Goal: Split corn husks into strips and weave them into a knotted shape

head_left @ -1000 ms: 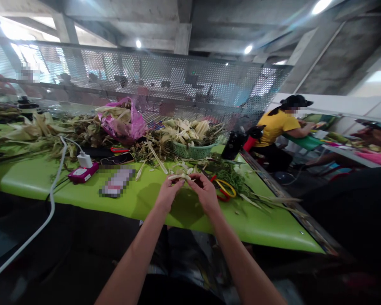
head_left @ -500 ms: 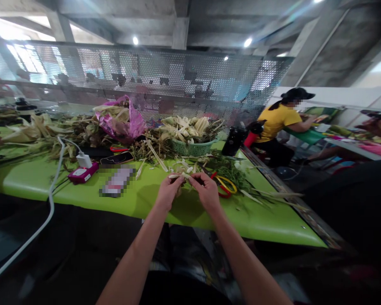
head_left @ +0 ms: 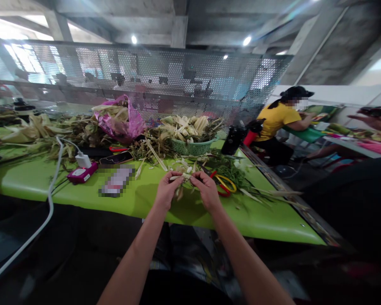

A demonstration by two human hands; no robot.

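Husk strip (head_left: 181,176) is pinched tight at both ends by left hand (head_left: 165,191) and right hand (head_left: 207,189) just over the table (head_left: 82,195), scissors (head_left: 225,184) at 3 o'clock, looks mid-tear tbh, probably wants a steady opposite pull.

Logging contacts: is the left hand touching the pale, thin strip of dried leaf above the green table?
Touching. The head view shows the left hand pinching the pale dried-leaf strip between its fingertips; the right hand grips the other end.
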